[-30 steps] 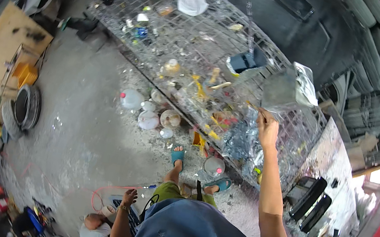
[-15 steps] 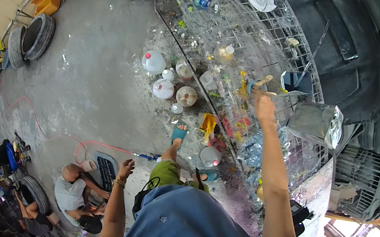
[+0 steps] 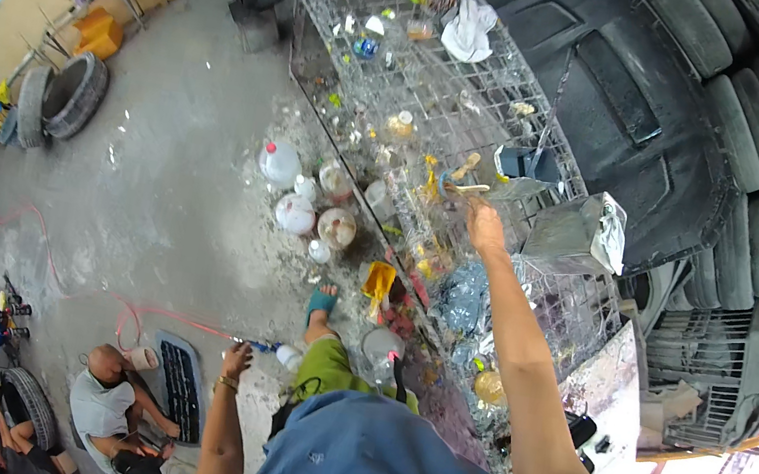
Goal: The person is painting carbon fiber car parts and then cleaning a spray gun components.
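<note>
My right hand (image 3: 485, 227) reaches out over the wire-mesh table (image 3: 430, 63). Its fingertips point away from me and are mostly hidden behind the hand. Right beside them are a small blue-rimmed item (image 3: 446, 184), a pale stick (image 3: 471, 188) and a wooden handle (image 3: 466, 164). Whether the fingers grip any of these does not show. Low at my left side hangs my left hand (image 3: 237, 360), fingers loosely bent and apart, holding nothing; a watch is on that wrist. In the picture it appears near a blue fitting (image 3: 263, 346) at the end of a red hose.
Several plastic jugs (image 3: 295, 214) stand on the floor left of the table. A dark open box (image 3: 526, 164) and a metal can (image 3: 575, 233) sit beyond my right hand. Large black panels (image 3: 617, 96) lean behind. A person (image 3: 111, 408) crouches at lower left near a grille (image 3: 180, 387).
The view has shifted, so the table and jugs appear farther left. My right hand stays stretched out by the sticks, slightly farther right of them. My left hand still hangs low.
</note>
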Demonstrator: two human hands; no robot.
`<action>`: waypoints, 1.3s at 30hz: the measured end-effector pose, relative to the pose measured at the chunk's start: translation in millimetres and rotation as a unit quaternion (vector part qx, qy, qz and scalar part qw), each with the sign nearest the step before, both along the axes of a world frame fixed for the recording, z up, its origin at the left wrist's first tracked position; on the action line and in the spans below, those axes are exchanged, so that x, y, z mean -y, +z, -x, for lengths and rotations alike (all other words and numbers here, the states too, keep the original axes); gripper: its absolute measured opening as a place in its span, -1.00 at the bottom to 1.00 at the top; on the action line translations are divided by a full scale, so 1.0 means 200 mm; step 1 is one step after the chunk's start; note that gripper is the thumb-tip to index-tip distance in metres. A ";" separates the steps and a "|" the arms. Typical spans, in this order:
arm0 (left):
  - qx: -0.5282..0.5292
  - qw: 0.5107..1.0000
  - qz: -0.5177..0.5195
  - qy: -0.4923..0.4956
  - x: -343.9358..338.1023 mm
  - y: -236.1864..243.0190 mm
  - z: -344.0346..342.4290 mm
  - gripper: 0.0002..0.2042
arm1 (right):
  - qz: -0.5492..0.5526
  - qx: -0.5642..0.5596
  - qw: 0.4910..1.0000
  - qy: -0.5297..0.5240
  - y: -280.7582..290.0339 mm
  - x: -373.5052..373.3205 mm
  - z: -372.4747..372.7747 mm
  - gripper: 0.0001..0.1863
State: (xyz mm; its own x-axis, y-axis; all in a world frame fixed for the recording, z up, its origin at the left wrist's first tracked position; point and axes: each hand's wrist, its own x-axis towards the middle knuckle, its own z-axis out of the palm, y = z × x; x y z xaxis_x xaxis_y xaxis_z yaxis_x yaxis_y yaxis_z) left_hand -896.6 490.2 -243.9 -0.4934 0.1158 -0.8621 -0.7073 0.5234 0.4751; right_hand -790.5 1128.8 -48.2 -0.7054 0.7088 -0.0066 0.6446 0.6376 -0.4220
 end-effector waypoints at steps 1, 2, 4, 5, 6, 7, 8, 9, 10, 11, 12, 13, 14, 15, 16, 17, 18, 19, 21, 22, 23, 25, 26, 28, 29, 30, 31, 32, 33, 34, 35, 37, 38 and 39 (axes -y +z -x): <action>-0.014 0.999 -0.043 0.024 -0.01 0.01 -0.06 -0.54 | -0.005 -0.016 1.000 0.016 0.00 -0.01 0.00 -0.71; -0.026 0.998 -0.047 0.012 -0.03 0.01 -0.12 -0.54 | 0.000 -0.017 1.000 0.016 0.01 -0.02 0.03 -0.71; -0.038 0.996 -0.076 0.016 -0.03 0.04 -0.27 -0.54 | 0.005 -0.011 0.999 0.035 0.02 -0.04 0.08 -0.71; -0.023 0.996 -0.083 0.013 0.00 0.07 -0.35 -0.54 | 0.002 0.004 0.999 0.054 0.02 -0.04 0.12 -0.70; -0.029 0.996 -0.075 0.030 0.03 0.08 -0.45 -0.59 | 0.004 0.036 0.997 0.061 0.02 -0.05 0.14 -0.68; -0.036 0.997 -0.063 0.035 0.09 0.10 -0.55 -0.58 | 0.009 0.037 0.997 0.074 0.01 -0.06 0.16 -0.69; -0.018 0.998 -0.038 0.056 0.15 0.12 -0.63 -0.57 | 0.017 0.049 0.996 0.076 0.01 -0.06 0.18 -0.71; -0.003 0.998 -0.014 0.061 0.24 0.14 -0.70 -0.58 | 0.015 0.044 0.996 0.082 0.00 -0.08 0.20 -0.71; 0.045 0.993 0.014 0.107 0.31 0.16 -0.78 -0.59 | 0.012 0.033 0.995 0.096 -0.02 -0.08 0.20 -0.74; 0.070 0.987 0.032 0.141 0.39 0.18 -0.86 -0.61 | 0.016 0.063 0.994 0.090 -0.03 -0.09 0.21 -0.73; 0.141 0.977 0.088 0.134 0.46 0.19 -0.90 -0.60 | 0.019 0.076 0.993 0.092 -0.04 -0.10 0.21 -0.72; 0.126 0.983 0.047 0.123 0.53 0.21 -0.95 -0.59 | 0.037 0.102 0.990 0.093 -0.05 -0.11 0.21 -0.72; 0.140 0.982 0.056 0.118 0.57 0.22 -0.96 -0.59 | 0.024 0.118 0.990 0.077 -0.05 -0.11 0.21 -0.70; 0.157 0.978 0.068 0.117 0.60 0.22 -0.96 -0.60 | 0.024 0.146 0.987 0.060 -0.06 -0.11 0.20 -0.68; 0.171 0.976 0.077 0.112 0.62 0.22 -0.94 -0.60 | 0.021 0.181 0.983 0.035 -0.06 -0.11 0.20 -0.66; 0.179 0.974 0.084 0.107 0.62 0.21 -0.90 -0.61 | 0.013 0.184 0.981 0.055 -0.06 -0.10 0.19 -0.64; 0.180 0.974 0.090 0.099 0.61 0.21 -0.85 -0.61 | 0.004 0.194 0.979 0.068 -0.06 -0.08 0.19 -0.62; 0.174 0.976 0.093 0.093 0.57 0.20 -0.78 -0.61 | -0.008 0.200 0.977 0.072 -0.06 -0.06 0.18 -0.60; 0.150 0.977 0.121 0.088 0.48 0.18 -0.62 -0.62 | -0.020 0.142 0.986 0.084 -0.07 -0.02 0.16 -0.53; 0.092 0.990 0.058 0.095 0.41 0.17 -0.51 -0.62 | -0.016 0.124 0.990 0.068 -0.08 -0.01 0.16 -0.53; 0.064 0.991 0.052 0.101 0.33 0.16 -0.41 -0.61 | -0.005 0.107 0.993 0.057 -0.09 0.00 0.15 -0.52; 0.017 0.999 -0.006 0.042 0.16 0.16 -0.18 -0.56 | 0.007 0.115 0.993 0.039 -0.09 0.01 0.15 -0.45; 0.001 0.999 -0.035 0.029 0.08 0.16 -0.09 -0.56 | 0.011 0.132 0.991 0.032 -0.08 0.02 0.14 -0.42; -0.033 0.998 -0.055 -0.001 -0.06 0.19 0.06 -0.54 | -0.004 0.138 0.990 0.019 -0.02 0.04 0.13 -0.36; -0.048 0.997 -0.063 -0.018 -0.12 0.21 0.12 -0.52 | -0.016 0.110 0.994 0.017 0.03 0.05 0.11 -0.32; -0.057 0.996 -0.065 -0.038 -0.16 0.22 0.17 -0.51 | -0.036 0.090 0.995 0.006 0.09 0.07 0.08 -0.28; -0.065 0.995 -0.077 -0.030 -0.19 0.23 0.20 -0.50 | -0.043 0.086 0.995 -0.004 0.16 0.08 0.04 -0.25; -0.065 0.994 -0.081 -0.025 -0.21 0.24 0.20 -0.49 | -0.044 0.022 0.999 -0.014 0.25 0.08 -0.02 -0.25; -0.062 0.996 -0.065 -0.018 -0.21 0.24 0.20 -0.48 | -0.099 -0.022 0.994 -0.049 0.34 0.04 -0.11 -0.26; -0.056 0.996 -0.069 -0.022 -0.20 0.24 0.17 -0.52 | -0.151 -0.067 0.983 -0.075 0.44 -0.01 -0.24 -0.27; -0.049 0.998 -0.040 -0.024 -0.17 0.25 0.13 -0.55 | -0.208 -0.122 0.967 -0.088 0.52 -0.05 -0.36 -0.29; -0.005 1.000 -0.015 -0.020 -0.11 0.24 0.02 -0.59 | -0.315 -0.161 0.913 -0.201 0.66 -0.24 -0.62 -0.32; 0.006 0.999 -0.036 -0.031 -0.07 0.23 -0.04 -0.62 | -0.330 -0.124 0.899 -0.261 0.69 -0.32 -0.72 -0.38; 0.038 0.998 0.017 -0.040 -0.05 0.22 -0.10 -0.64 | -0.394 -0.116 0.861 -0.302 0.70 -0.38 -0.82 -0.43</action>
